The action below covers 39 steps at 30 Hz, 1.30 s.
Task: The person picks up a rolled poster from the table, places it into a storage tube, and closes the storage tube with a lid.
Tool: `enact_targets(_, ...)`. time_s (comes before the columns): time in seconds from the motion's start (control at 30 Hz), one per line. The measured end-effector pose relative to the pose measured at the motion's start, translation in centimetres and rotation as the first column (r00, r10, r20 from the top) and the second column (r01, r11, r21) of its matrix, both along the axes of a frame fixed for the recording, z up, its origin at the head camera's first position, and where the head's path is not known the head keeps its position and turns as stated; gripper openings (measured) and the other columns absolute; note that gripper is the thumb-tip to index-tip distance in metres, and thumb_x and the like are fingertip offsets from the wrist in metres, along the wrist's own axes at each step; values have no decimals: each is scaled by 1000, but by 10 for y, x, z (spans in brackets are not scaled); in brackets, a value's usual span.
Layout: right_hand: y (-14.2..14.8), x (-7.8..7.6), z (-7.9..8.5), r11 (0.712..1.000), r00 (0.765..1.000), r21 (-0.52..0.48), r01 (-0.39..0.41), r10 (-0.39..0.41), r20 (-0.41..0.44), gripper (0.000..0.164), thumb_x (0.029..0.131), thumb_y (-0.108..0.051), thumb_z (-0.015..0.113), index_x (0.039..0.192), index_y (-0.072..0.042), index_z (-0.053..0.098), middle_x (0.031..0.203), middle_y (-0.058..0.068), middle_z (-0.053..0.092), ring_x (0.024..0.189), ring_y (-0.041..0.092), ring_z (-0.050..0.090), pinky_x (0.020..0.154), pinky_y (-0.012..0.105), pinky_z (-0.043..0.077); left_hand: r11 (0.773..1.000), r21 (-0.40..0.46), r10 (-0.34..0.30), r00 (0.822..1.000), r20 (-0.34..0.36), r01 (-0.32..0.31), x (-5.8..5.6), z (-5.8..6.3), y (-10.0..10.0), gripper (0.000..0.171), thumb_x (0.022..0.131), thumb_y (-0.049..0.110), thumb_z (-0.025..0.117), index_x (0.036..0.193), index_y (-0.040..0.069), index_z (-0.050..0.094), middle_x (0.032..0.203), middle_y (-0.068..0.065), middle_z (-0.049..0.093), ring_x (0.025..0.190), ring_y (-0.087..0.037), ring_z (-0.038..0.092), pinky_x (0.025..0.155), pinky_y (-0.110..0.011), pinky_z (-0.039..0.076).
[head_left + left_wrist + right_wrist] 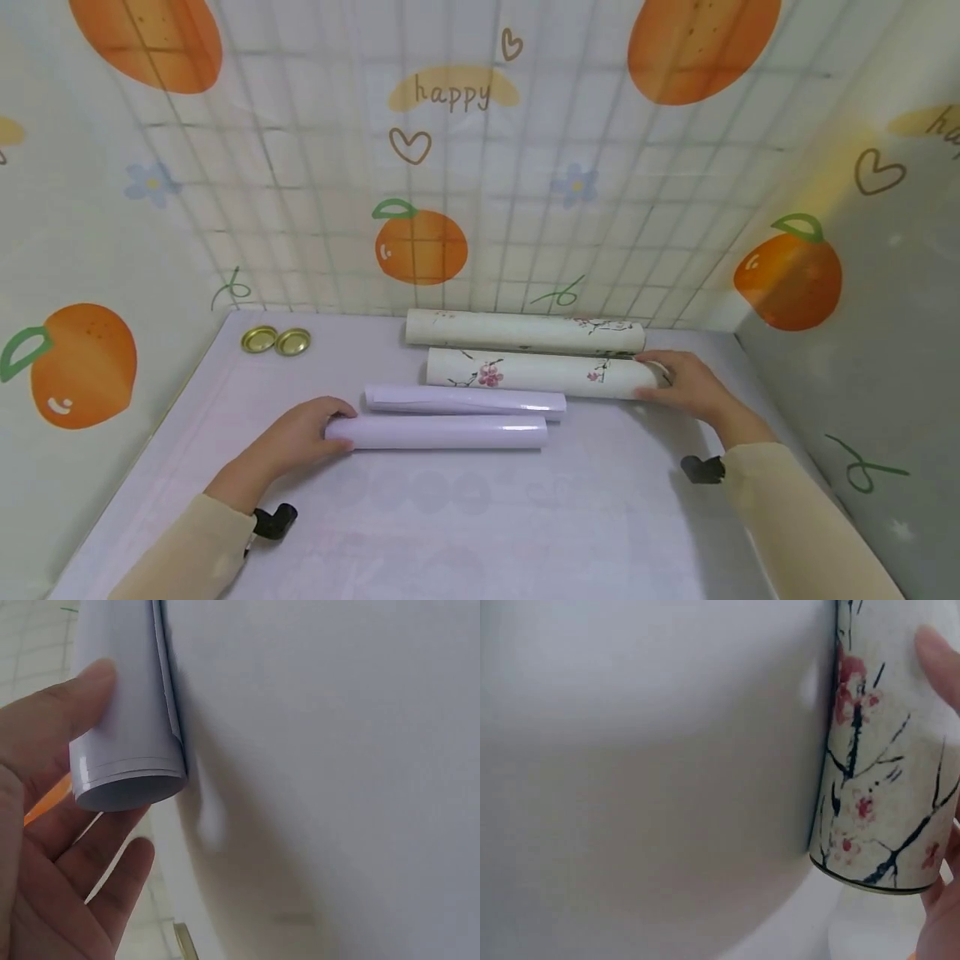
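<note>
Two gold lids [259,339] side by side, far left on table [600,517]. Left hand [300,435] pinches left end of near plain roll [450,432], mid-table. Far plain roll [465,402] lies just beyond, in the way between it and near floral roll [540,373]. Right hand [690,387] grips near floral roll's right end; far floral roll [517,329] lies just behind, before patterned backdrop [495,183]. Count: two plain rolls, two floral.
</note>
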State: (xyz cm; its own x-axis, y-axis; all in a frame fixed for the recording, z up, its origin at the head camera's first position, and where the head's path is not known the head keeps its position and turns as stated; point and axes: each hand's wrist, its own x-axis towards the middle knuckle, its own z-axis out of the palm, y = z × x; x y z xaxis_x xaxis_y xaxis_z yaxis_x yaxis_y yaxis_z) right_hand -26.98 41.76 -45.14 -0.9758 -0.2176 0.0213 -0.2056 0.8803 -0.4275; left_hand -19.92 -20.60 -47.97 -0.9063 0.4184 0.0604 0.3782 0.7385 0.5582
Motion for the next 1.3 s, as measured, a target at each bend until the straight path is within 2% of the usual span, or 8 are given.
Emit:
enact_targets(0.13,-2,1,-2,999,999,27,20,-20,30,82,80,-56,79,142,-8,55,146,29,43,135,52,31,106,72,24,1000,3,15,1000,17,-15,-1,0,-7,37,83,20,83,115,12,66,114,-3,68,105,-23,62,96,-49,49)
enact_targets(0.27,-5,0,-4,1000,1000,12,-25,25,18,79,82,-48,80,143,-5,54,146,30,45,134,51,35,108,69,26,1000,1,1,1000,-7,-1,0,-2,-13,42,83,16,83,121,11,67,120,-6,67,113,-28,61,100,-51,47)
enact_targets(0.4,-12,-2,-5,995,995,50,-84,87,-56,74,81,-39,84,140,-4,57,141,29,51,130,51,42,107,66,30,999,9,-37,999,-38,37,1,-4,-12,46,83,17,83,125,9,67,125,-9,66,119,-31,59,103,-51,45)
enact_targets(0.53,-26,-5,-5,984,976,110,-144,159,-146,70,79,-36,86,138,-7,59,138,25,56,126,50,48,104,65,36,999,8,-53,995,-90,54,3,-1,-7,45,83,20,83,123,7,68,124,-10,67,119,-33,59,103,-52,45)
enact_targets(0.63,-34,-6,-6,978,969,133,-159,181,-170,69,78,-35,86,137,-10,60,137,22,58,124,49,51,101,65,36,998,0,-58,991,-118,58,4,0,-3,43,83,21,84,121,7,69,123,-10,67,119,-34,59,103,-52,45)
enact_targets(0.77,-36,-6,-5,978,974,150,-142,165,-156,69,77,-37,87,136,-12,61,137,20,59,124,48,51,100,65,37,998,4,-57,991,-121,58,3,-4,0,41,83,20,83,120,8,70,123,-10,67,119,-33,59,104,-51,45)
enact_targets(1.0,-33,-2,-3,984,988,141,-113,126,-88,73,75,-47,86,137,-18,62,141,21,55,129,46,45,102,67,36,999,34,-21,999,-26,22,-1,-6,1,38,85,19,81,121,11,69,125,-8,67,120,-32,59,103,-51,46)
enact_targets(1.3,-26,10,11,993,996,113,-32,41,-78,79,72,-57,85,138,-20,62,138,20,56,123,41,49,95,65,41,999,36,-34,999,-3,34,-2,-2,-10,39,84,17,82,121,10,71,122,-8,69,118,-32,60,102,-52,46)
